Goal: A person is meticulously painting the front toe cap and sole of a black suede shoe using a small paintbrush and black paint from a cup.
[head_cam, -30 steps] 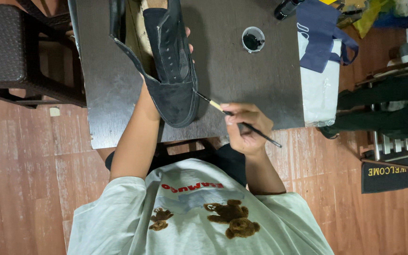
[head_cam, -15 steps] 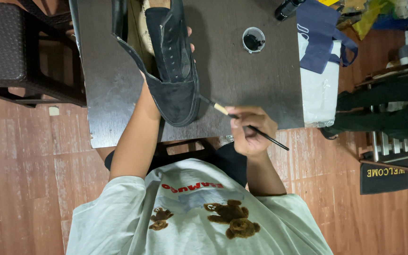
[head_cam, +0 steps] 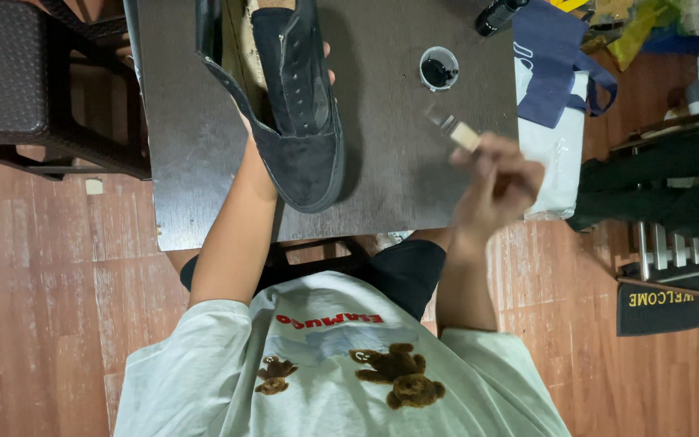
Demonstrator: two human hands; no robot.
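The left hand (head_cam: pixel 248 137) grips a black shoe (head_cam: pixel 301 121), propped toe-down on the desk (head_cam: pixel 382 178). The right hand (head_cam: pixel 499 182) pinches a thin brush (head_cam: pixel 451 129), blurred, near the small ink cup (head_cam: pixel 438 67). Reloading seems underway; dipping needs careful aim.

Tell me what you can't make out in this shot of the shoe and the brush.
All in the head view:
- Left hand: mostly hidden inside and behind the black shoe; only fingertips show.
- Brush: blurred by motion in the right hand; its bristle tip cannot be read.
- Shoe's heel end: cut off by the top edge.
- Small cup on the table: dark inside, contents too small to tell.
- Dark bottle: cut off by the top edge.
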